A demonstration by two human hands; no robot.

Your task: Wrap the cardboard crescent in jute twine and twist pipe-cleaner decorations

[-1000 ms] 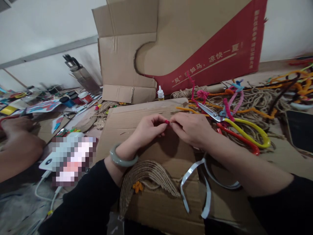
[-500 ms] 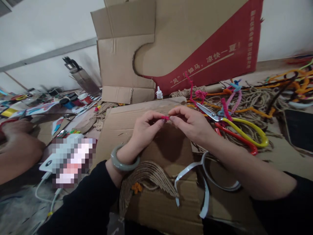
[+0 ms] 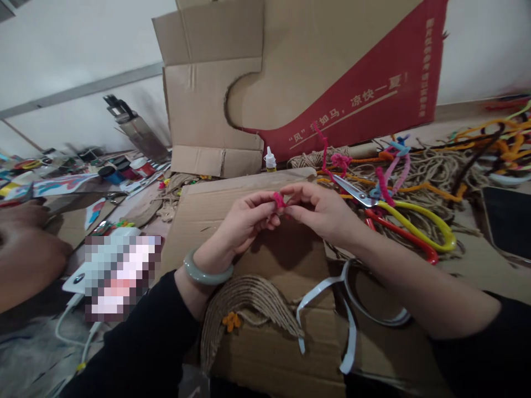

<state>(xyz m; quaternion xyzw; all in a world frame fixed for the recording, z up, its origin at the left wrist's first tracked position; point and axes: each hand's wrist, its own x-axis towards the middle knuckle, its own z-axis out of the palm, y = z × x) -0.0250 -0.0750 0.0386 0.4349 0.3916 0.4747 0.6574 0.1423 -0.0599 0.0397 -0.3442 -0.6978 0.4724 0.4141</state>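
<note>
Between my two hands is a small pink piece of fuzzy pipe cleaner, bent into a little looped shape. My left hand, with a pale bangle at the wrist, pinches it between thumb and fingers. From the right, my right hand pinches its other side. Both hands hover over a cardboard sheet. Nearer to me, a curved band of twine cords lies on the cardboard, with an orange pipe-cleaner flower against its inner edge.
Scissors with yellow and red handles lie right, beside pipe cleaners and twine. White tape strips curl below my right forearm. A glue bottle stands behind. At left are a phone with cables and another person's hand.
The pink piece has been turned up and shows more of its looped shape. My left fingers have curled beneath it. The other person's hand at the left has shifted slightly.
</note>
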